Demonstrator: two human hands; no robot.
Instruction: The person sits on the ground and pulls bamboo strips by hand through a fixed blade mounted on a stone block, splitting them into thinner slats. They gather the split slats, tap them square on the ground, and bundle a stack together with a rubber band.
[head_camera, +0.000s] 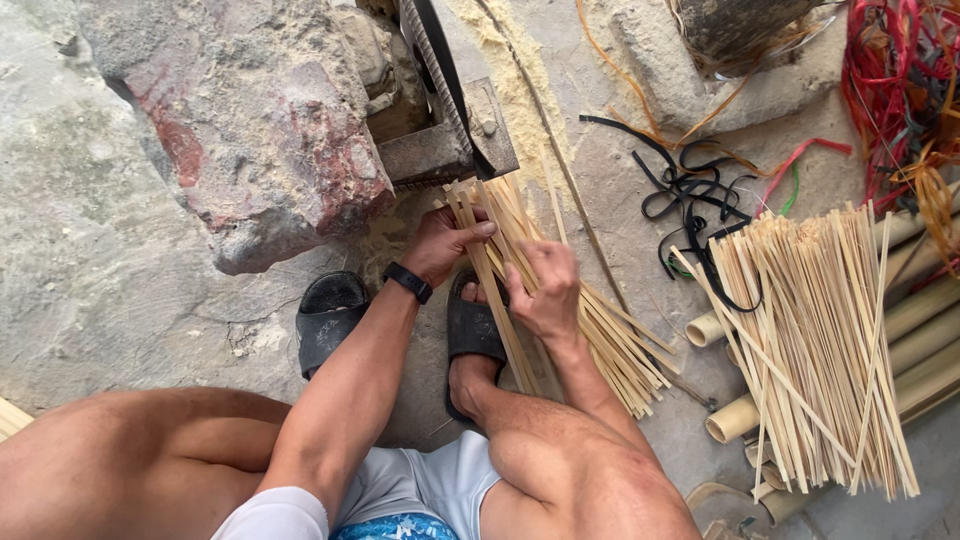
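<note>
A bundle of thin bamboo strips lies slanted on the ground in front of me, its far end against a metal machine block. My left hand, with a black band on the wrist, grips the strips near their far end. My right hand is closed on the same bundle a little nearer to me. My right foot in a black sandal rests beside the bundle.
A large rough stone stands at the left. An empty black sandal lies by it. At the right, a second pile of bamboo strips rests on bamboo tubes. Black straps and red and orange cords lie further back.
</note>
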